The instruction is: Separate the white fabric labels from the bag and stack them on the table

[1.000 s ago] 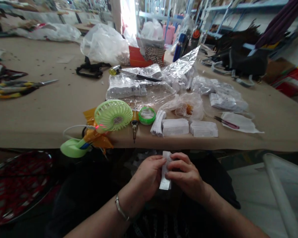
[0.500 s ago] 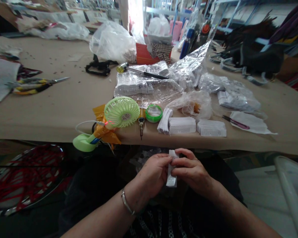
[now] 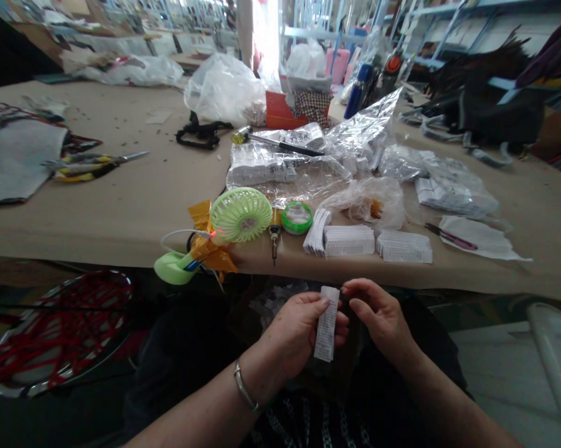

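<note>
The left hand point(image 3: 293, 331) pinches a paper strip point(image 3: 325, 326) between thumb and fingers — in front of the fan point(image 3: 241, 214) and to its right. The right hand point(image 3: 381, 316), thumb and forefinger a little apart, is just beside the strip; I cannot tell whether it touches. On the surface point(image 3: 144, 205), right of the fan, lie a green case point(image 3: 297, 231), paper stacks point(image 3: 349, 241) and — farthest right — a slim tool point(image 3: 452, 238).

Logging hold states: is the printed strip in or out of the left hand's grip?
In: the left hand has its thumb on the printed strip, fingers showing behind it.
</note>
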Demonstrator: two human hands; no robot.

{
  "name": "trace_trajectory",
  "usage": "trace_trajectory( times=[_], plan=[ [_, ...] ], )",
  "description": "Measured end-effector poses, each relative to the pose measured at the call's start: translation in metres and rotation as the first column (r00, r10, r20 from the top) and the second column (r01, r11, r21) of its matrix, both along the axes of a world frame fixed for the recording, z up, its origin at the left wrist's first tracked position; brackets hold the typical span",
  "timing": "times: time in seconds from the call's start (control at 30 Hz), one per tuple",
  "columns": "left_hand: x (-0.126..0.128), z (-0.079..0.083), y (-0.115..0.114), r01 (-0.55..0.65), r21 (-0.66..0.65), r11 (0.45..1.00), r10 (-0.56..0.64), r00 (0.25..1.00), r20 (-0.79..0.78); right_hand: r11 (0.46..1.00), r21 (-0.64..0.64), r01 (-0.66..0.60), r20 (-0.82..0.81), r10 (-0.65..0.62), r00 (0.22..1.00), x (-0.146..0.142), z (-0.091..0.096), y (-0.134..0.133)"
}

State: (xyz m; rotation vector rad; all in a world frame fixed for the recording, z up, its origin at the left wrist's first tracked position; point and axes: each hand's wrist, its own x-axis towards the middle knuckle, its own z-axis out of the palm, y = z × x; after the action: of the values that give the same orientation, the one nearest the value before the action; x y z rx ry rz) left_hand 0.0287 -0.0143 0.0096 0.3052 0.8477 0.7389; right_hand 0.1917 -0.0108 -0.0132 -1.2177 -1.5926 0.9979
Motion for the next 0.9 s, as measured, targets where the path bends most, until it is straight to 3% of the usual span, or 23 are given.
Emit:
trace_trajectory(
  times=[0.1,0.23,0.47,0.9],
  plan=[
    [0.002,0.003,-0.004,-0.003,0.033,0.999,0.004,1.000,-0.026,0.943,-0.321,-0.089,-0.197,0.025,0.980,-0.013,0.003,0.003],
    [-0.001,0.000,-0.008,0.036,0.081,0.996,-0.039,0.999,0.036,0.864,-0.481,-0.149,-0.351,-0.034,0.936,-0.026,0.003,0.003],
    [-0.014,-0.008,-0.012,0.163,0.108,0.981,-0.181,0.966,0.185,0.865,-0.477,-0.156,-0.412,-0.063,0.909,-0.034,0.003,0.000],
    [-0.022,-0.011,-0.017,0.187,0.074,0.979,-0.199,0.961,0.194,0.881,-0.439,-0.175,-0.368,0.001,0.930,-0.037,0.004,-0.006]
  ],
)
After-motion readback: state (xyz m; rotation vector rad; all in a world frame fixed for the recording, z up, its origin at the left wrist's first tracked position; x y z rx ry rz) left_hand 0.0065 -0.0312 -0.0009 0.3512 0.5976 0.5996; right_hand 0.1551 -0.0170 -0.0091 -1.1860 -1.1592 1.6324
